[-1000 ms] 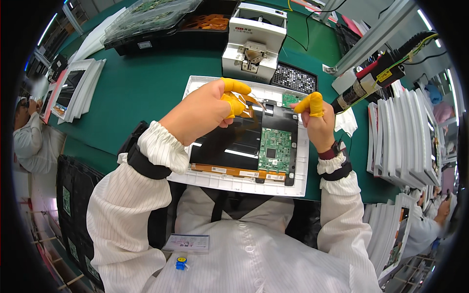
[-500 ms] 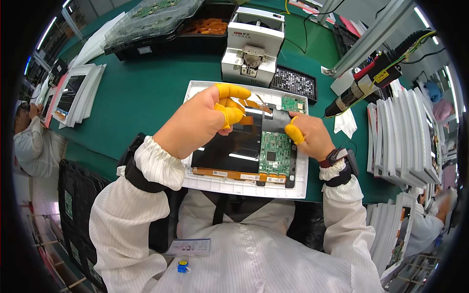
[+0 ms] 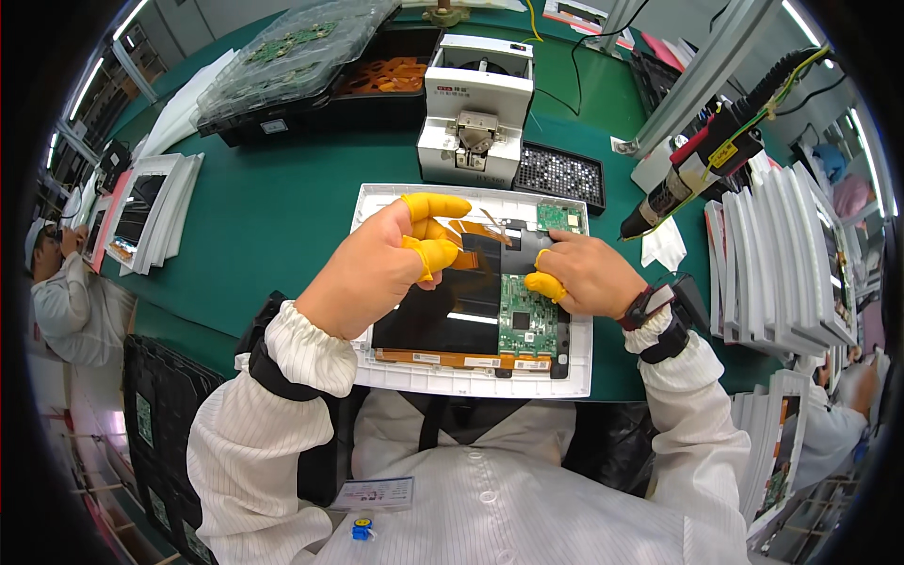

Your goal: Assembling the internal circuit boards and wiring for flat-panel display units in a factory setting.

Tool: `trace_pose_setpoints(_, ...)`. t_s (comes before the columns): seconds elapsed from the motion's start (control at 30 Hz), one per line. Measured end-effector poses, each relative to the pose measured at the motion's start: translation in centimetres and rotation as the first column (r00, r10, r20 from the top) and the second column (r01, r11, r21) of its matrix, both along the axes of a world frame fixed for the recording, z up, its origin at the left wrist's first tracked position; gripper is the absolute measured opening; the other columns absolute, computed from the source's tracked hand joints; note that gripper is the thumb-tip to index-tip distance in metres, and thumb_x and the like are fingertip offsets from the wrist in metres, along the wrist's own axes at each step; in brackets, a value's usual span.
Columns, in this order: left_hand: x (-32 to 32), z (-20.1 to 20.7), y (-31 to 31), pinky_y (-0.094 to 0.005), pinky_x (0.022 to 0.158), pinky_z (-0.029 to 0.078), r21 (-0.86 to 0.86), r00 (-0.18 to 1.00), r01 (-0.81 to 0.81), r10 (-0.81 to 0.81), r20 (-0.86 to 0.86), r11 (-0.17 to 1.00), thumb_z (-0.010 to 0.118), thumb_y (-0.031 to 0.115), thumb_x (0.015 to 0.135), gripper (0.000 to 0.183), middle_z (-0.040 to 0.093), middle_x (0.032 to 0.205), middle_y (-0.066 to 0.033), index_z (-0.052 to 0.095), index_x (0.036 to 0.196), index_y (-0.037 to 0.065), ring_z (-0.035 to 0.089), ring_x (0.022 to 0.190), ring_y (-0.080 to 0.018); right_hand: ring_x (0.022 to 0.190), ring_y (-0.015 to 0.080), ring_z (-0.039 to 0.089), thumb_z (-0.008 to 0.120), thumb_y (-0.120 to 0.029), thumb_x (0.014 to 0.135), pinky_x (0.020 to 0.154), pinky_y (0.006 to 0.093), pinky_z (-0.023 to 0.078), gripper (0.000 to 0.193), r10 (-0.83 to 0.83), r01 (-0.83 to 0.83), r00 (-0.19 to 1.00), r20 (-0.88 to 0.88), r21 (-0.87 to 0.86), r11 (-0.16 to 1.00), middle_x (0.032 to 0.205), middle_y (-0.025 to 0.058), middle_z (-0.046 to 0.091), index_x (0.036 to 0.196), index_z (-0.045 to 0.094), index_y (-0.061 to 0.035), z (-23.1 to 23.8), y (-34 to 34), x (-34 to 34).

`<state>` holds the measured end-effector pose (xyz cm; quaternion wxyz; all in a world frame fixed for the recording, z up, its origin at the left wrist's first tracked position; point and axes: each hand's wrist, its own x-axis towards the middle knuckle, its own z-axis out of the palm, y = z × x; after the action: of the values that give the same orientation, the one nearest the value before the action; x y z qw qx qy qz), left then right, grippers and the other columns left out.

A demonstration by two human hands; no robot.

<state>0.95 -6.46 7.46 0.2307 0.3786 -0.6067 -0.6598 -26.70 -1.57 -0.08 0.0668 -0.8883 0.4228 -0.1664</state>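
Note:
A white tablet-like panel (image 3: 424, 381) lies back up on the table, with a black sheet (image 3: 438, 325) over its left part. My left hand (image 3: 363, 273), in yellow finger cots, is closed in a pinch on an orange flex cable (image 3: 468, 260) above that sheet. On the panel's right side, my right hand (image 3: 593, 273) is closed, fingers bent against the dark plate (image 3: 535, 252). Whatever its fingertips hold, if anything, is hidden. Just below them sits a green circuit board (image 3: 527, 320); a smaller green board (image 3: 561, 217) is at the panel's top right corner.
Behind the panel stand a white screw feeder (image 3: 476, 113) and a black tray of small parts (image 3: 562, 175). An electric screwdriver (image 3: 659, 202) hangs at the right. Stacked white panels (image 3: 777, 254) stand beyond it. A black bin (image 3: 391, 77) holds orange flex cables. Other people sit at both sides.
My right hand has shifted left over the panel, its yellow-capped fingers now nearer the circuit board. My left hand keeps its pinch on the flex cable. The whole view has tilted slightly.

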Motion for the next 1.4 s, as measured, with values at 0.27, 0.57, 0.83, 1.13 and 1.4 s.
trace_pose_setpoints(0.27, -0.3, -0.2, -0.1, -0.0205, 0.074, 0.046, 0.011, 1.000, 0.017, -0.017, 0.003, 1.000, 0.058, 0.008, 0.092, 0.039, 0.059, 0.098, -0.0048, 0.052, 0.129, 0.001, 0.054, 0.076, -0.0089, 0.073, 0.0343, 0.061, 0.065, -0.008, 0.074, 0.102, 0.0470, 0.043, 0.011, -0.072, 0.072, 0.997, 0.039, -0.018, 0.997, 0.071, 0.0125, 0.059, 0.082, 0.057, -0.0047, 0.0, 0.8, -0.7)
trace_pose_setpoints(0.57, -4.9, 1.5, -0.1, -0.0203, 0.073, 0.048, -0.071, 0.990, 0.135, -0.137, -0.020, 0.988, 0.059, 0.006, 0.090, 0.042, 0.062, 0.103, -0.0079, 0.050, 0.131, 0.001, 0.056, 0.080, -0.0099, 0.071, 0.0284, 0.060, 0.063, -0.011, 0.086, 0.070, 0.0341, 0.049, 0.014, -0.181, 0.404, 0.760, 0.625, -0.236, 0.884, 0.077, 0.0125, 0.058, 0.096, 0.064, -0.0015, -1.5, 2.1, -2.7)
trace_pose_setpoints(0.83, -6.7, -3.1, -0.8, -0.0225, 0.070, 0.053, -0.002, 0.895, 0.086, -0.077, 0.440, 0.996, 0.058, 0.006, 0.087, 0.036, 0.065, 0.103, -0.0140, 0.052, 0.121, -0.003, 0.062, 0.076, -0.0125, 0.085, 0.0266, 0.055, 0.068, -0.006, 0.081, 0.073, 0.0344, 0.045, 0.018, -0.161, 0.497, 0.712, 0.684, -0.328, 0.803, 0.096, 0.0121, 0.055, 0.099, 0.064, -0.0008, -0.4, 3.7, -0.8)
trace_pose_setpoints(1.13, -6.6, -3.4, -1.0, -0.0234, 0.064, 0.054, -0.035, 0.813, 0.097, -0.059, 0.580, 0.995, 0.054, 0.002, 0.088, 0.026, 0.064, 0.096, -0.0126, 0.052, 0.112, -0.005, 0.063, 0.070, -0.0133, 0.084, 0.0288, 0.056, 0.077, -0.010, 0.071, 0.075, 0.0384, 0.043, 0.020, -0.074, 0.248, 0.871, 0.486, -0.303, 0.920, 0.093, 0.0103, 0.058, 0.080, 0.061, -0.0036, -2.0, 2.7, 0.9)
trace_pose_setpoints(1.4, -7.0, -3.2, -0.7, -0.0232, 0.067, 0.055, 0.000, 0.823, 0.084, -0.070, 0.564, 0.996, 0.056, -0.001, 0.087, 0.027, 0.062, 0.098, -0.0160, 0.052, 0.112, -0.010, 0.064, 0.074, -0.0147, 0.092, 0.0283, 0.050, 0.076, -0.010, 0.073, 0.080, 0.0383, 0.040, 0.019, -0.213, 0.370, 0.832, 0.513, -0.225, 0.901, 0.102, 0.0093, 0.054, 0.085, 0.064, -0.0044, -2.1, 3.1, 1.0)
